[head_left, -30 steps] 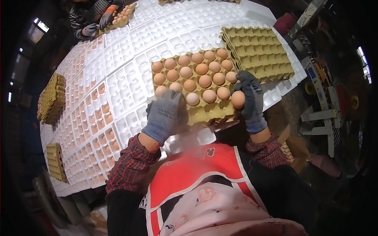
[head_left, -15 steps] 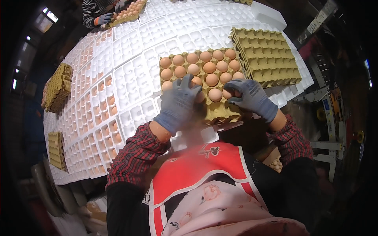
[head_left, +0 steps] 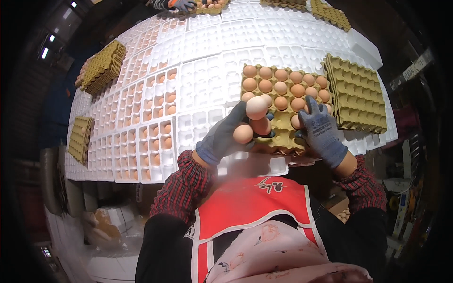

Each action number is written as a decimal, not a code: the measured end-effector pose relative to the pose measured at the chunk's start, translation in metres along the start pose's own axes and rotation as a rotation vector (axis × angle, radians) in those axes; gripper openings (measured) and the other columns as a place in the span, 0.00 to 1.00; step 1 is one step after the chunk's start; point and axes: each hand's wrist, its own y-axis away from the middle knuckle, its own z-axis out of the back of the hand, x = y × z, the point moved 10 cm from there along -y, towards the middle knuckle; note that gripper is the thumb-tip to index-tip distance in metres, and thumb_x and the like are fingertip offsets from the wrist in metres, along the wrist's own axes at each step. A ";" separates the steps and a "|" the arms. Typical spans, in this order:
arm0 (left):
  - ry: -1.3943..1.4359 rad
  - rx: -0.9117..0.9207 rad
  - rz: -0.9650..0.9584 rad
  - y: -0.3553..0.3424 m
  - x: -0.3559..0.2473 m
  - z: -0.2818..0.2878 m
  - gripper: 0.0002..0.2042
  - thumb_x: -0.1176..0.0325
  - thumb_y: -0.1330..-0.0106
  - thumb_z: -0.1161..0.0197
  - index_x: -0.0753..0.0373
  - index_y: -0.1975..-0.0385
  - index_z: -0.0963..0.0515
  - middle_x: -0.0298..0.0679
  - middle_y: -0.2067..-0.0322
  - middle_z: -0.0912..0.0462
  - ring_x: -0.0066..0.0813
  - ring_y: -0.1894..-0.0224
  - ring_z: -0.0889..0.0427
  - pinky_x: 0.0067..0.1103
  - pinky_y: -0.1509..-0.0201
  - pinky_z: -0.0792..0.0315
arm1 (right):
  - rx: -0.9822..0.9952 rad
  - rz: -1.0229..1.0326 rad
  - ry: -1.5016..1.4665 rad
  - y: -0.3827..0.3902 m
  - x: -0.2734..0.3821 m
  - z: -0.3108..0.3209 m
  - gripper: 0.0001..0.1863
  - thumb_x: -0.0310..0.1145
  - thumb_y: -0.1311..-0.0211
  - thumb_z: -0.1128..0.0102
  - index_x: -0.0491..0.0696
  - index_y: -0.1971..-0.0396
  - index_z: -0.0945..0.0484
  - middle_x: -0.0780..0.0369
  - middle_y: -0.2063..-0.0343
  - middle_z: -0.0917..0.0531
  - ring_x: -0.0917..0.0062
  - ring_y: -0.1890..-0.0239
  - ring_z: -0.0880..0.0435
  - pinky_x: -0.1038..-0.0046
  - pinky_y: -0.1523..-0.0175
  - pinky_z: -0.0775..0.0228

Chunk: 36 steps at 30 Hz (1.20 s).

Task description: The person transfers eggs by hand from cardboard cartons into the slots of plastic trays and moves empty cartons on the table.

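While the left hand [head_left: 225, 136] curls snugly around several eggs [head_left: 256, 108], the right hand [head_left: 322, 133] half-bends its fingers, grip unclear.
Both hover at a part-filled brown pulp tray [head_left: 282, 123]; dark lettering marks the right glove [head_left: 325, 137], white foam trays [head_left: 200, 73] spread beyond, and a dark motif adorns the red apron [head_left: 243, 200].

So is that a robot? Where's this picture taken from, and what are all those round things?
No robot: these are a person's gloved hands. The camera sits on their head, looking down, so their red apron shows below. Its fisheye lens bends straight edges.

The round things are eggs. The left hand holds at least three. The right hand is over the brownish pulp egg tray, fingers by another egg; I can't tell if it's gripping it.

White cupped trays cover the surface; several on the left contain eggs. A stack of pulp trays sits on the right.
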 end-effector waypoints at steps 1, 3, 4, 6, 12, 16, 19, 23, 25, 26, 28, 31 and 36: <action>0.253 -0.065 0.087 0.011 0.008 0.002 0.30 0.76 0.35 0.35 0.61 0.33 0.39 0.41 0.48 0.22 0.30 0.49 0.19 0.26 0.47 0.22 | 0.074 0.018 -0.012 -0.003 0.004 -0.002 0.21 0.39 0.52 0.28 0.50 0.58 0.23 0.52 0.40 0.31 0.55 0.50 0.23 0.58 0.50 0.25; 0.701 -0.122 0.310 0.046 0.027 0.007 0.22 0.71 0.29 0.42 0.64 0.37 0.35 0.44 0.46 0.22 0.29 0.51 0.19 0.23 0.49 0.22 | -0.039 0.087 -0.111 -0.005 0.006 0.008 0.20 0.35 0.51 0.28 0.49 0.58 0.23 0.51 0.41 0.28 0.50 0.52 0.23 0.55 0.53 0.26; 0.909 -0.110 0.438 0.069 0.030 0.005 0.20 0.66 0.26 0.45 0.64 0.37 0.34 0.44 0.48 0.21 0.26 0.55 0.19 0.20 0.53 0.22 | -0.057 0.052 -0.176 -0.005 -0.001 0.009 0.19 0.33 0.49 0.30 0.48 0.57 0.24 0.49 0.42 0.27 0.49 0.52 0.22 0.55 0.51 0.27; 0.811 -0.168 0.568 0.099 0.008 0.003 0.23 0.56 0.25 0.48 0.65 0.39 0.29 0.44 0.53 0.18 0.24 0.59 0.20 0.18 0.60 0.25 | 0.123 -0.083 -0.213 0.001 -0.024 0.004 0.20 0.29 0.47 0.33 0.47 0.52 0.23 0.48 0.40 0.28 0.50 0.48 0.22 0.57 0.48 0.28; 0.448 -0.773 0.739 0.250 0.026 0.083 0.19 0.64 0.35 0.32 0.67 0.48 0.23 0.41 0.54 0.18 0.26 0.56 0.19 0.24 0.54 0.23 | -0.012 -0.075 -0.071 -0.007 -0.005 -0.006 0.27 0.28 0.52 0.30 0.50 0.49 0.25 0.51 0.39 0.29 0.51 0.45 0.23 0.58 0.46 0.26; -1.089 -0.677 0.716 0.291 -0.003 0.148 0.22 0.58 0.45 0.25 0.58 0.52 0.20 0.45 0.46 0.24 0.45 0.51 0.18 0.32 0.50 0.21 | 0.133 -0.159 -0.046 -0.006 -0.028 -0.028 0.34 0.28 0.55 0.27 0.49 0.43 0.27 0.50 0.38 0.29 0.52 0.41 0.25 0.60 0.43 0.28; -1.114 -0.550 0.735 0.300 0.011 0.158 0.22 0.57 0.44 0.26 0.56 0.50 0.20 0.44 0.45 0.24 0.44 0.49 0.19 0.32 0.48 0.22 | 0.096 -0.136 -0.131 -0.008 -0.021 -0.015 0.31 0.27 0.51 0.29 0.46 0.44 0.28 0.51 0.42 0.25 0.54 0.43 0.23 0.62 0.41 0.29; -1.159 -0.490 0.755 0.305 0.013 0.170 0.20 0.60 0.40 0.31 0.53 0.47 0.21 0.44 0.44 0.24 0.44 0.46 0.20 0.33 0.46 0.23 | -0.030 -0.123 -0.588 -0.010 -0.021 0.018 0.25 0.27 0.51 0.30 0.41 0.51 0.25 0.55 0.49 0.23 0.62 0.48 0.20 0.67 0.43 0.28; -1.212 -0.431 0.753 0.302 0.017 0.175 0.19 0.62 0.38 0.33 0.53 0.46 0.21 0.44 0.43 0.24 0.44 0.46 0.20 0.33 0.45 0.23 | -0.055 -0.148 -0.856 -0.010 0.006 0.027 0.26 0.26 0.52 0.28 0.40 0.50 0.25 0.56 0.47 0.24 0.68 0.43 0.23 0.68 0.38 0.31; -1.202 -0.414 0.703 0.298 0.013 0.175 0.18 0.63 0.37 0.34 0.53 0.46 0.21 0.45 0.45 0.23 0.44 0.47 0.19 0.33 0.45 0.23 | 0.028 -0.129 -1.032 -0.019 0.057 0.033 0.27 0.24 0.53 0.27 0.40 0.50 0.24 0.56 0.44 0.25 0.69 0.39 0.26 0.68 0.34 0.35; -1.188 -0.385 0.610 0.292 0.006 0.175 0.16 0.64 0.36 0.35 0.55 0.48 0.20 0.45 0.49 0.19 0.44 0.50 0.18 0.32 0.46 0.23 | 0.137 0.222 -1.096 -0.036 0.171 0.028 0.29 0.26 0.55 0.24 0.43 0.49 0.24 0.55 0.42 0.27 0.67 0.42 0.23 0.67 0.39 0.27; -1.041 -0.493 0.480 0.265 0.016 0.188 0.16 0.65 0.35 0.35 0.58 0.48 0.20 0.45 0.52 0.17 0.43 0.53 0.17 0.34 0.50 0.23 | 0.237 0.485 -0.783 -0.049 0.285 -0.009 0.29 0.35 0.56 0.22 0.50 0.52 0.24 0.52 0.43 0.29 0.61 0.49 0.18 0.62 0.50 0.20; -1.060 -0.433 0.228 0.216 0.037 0.180 0.18 0.66 0.33 0.38 0.58 0.43 0.22 0.42 0.47 0.19 0.43 0.46 0.22 0.35 0.43 0.28 | 0.343 0.600 -0.406 -0.059 0.340 -0.061 0.29 0.34 0.55 0.27 0.55 0.49 0.26 0.56 0.45 0.29 0.61 0.58 0.15 0.62 0.55 0.18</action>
